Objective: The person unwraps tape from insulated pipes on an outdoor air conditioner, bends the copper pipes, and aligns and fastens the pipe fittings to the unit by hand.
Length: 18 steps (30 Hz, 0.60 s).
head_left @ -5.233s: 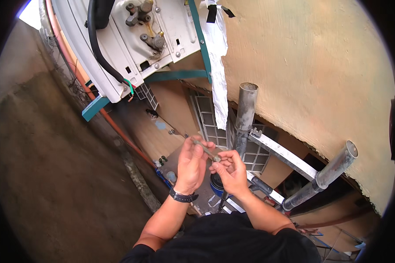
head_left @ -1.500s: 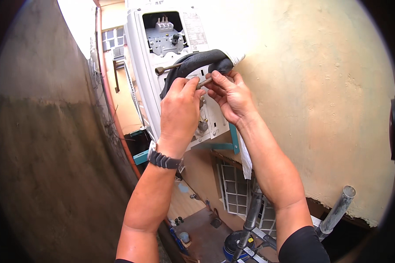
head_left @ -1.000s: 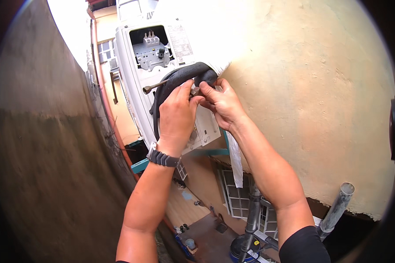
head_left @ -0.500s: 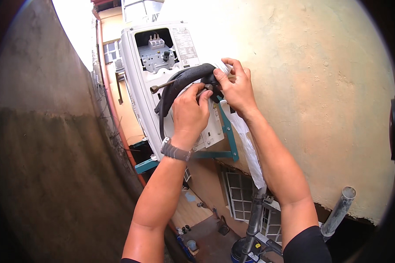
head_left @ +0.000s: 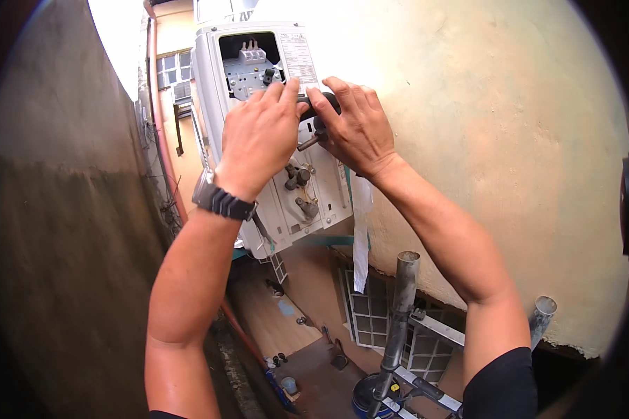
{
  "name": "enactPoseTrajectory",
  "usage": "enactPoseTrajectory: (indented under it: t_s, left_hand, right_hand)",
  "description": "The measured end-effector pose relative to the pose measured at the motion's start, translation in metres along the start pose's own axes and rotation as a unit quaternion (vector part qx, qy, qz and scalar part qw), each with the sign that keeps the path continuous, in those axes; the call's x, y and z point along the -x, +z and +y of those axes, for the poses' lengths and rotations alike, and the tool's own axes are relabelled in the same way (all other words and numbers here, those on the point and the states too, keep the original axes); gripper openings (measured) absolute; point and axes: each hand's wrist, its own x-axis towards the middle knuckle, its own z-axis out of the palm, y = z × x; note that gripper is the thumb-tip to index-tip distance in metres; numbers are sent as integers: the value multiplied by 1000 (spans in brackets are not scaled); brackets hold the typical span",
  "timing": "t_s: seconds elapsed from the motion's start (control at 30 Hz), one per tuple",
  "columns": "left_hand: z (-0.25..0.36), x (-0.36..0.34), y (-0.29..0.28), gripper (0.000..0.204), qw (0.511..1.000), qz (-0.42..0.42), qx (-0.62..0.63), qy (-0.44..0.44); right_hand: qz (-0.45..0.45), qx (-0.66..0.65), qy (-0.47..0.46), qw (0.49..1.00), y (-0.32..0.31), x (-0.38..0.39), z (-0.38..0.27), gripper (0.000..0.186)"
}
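A black foam-insulated pipe (head_left: 330, 105) runs between my hands in front of an air conditioner outdoor unit (head_left: 258, 227). My right hand (head_left: 362, 133) is closed round it, and a bare metal pipe end (head_left: 307, 144) juts out beneath those fingers. My left hand (head_left: 258, 136), with a watch (head_left: 222, 201) on its wrist, is bent over the pipe's left part, the thumb against it; its fingers hide most of that part. Below the hands, service valves (head_left: 298, 177) stick out of the unit. Wiring terminals (head_left: 252, 53) show in the opening at its top.
White wrapping tape (head_left: 361, 234) hangs below my right hand. Metal scaffold poles (head_left: 406, 286) rise at the lower right, with a dark bucket (head_left: 370, 397) far below. A plastered wall (head_left: 496, 153) flanks the right, a dark wall (head_left: 63, 230) the left.
My left hand has moved up and left along the pipe, and my right hand has turned over it. The pipe has swung up, uncovering the valves. The view has shifted slightly.
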Motion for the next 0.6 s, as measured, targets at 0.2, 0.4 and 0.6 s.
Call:
enactPoseTrajectory:
  t_s: [0.2,0.4,0.6]
  left_hand:
    - [-6,-10,6,29,994,-89,-46,36]
    - [-14,-17,7,31,993,-89,-64,43]
    - [-14,-24,10,42,991,-89,-92,49]
  right_hand:
    - [17,-53,-61,997,-1,5,7,36]
    - [89,-87,-108,986,2,18,-11,14]
    - [-22,-140,-91,986,-1,5,-15,20]
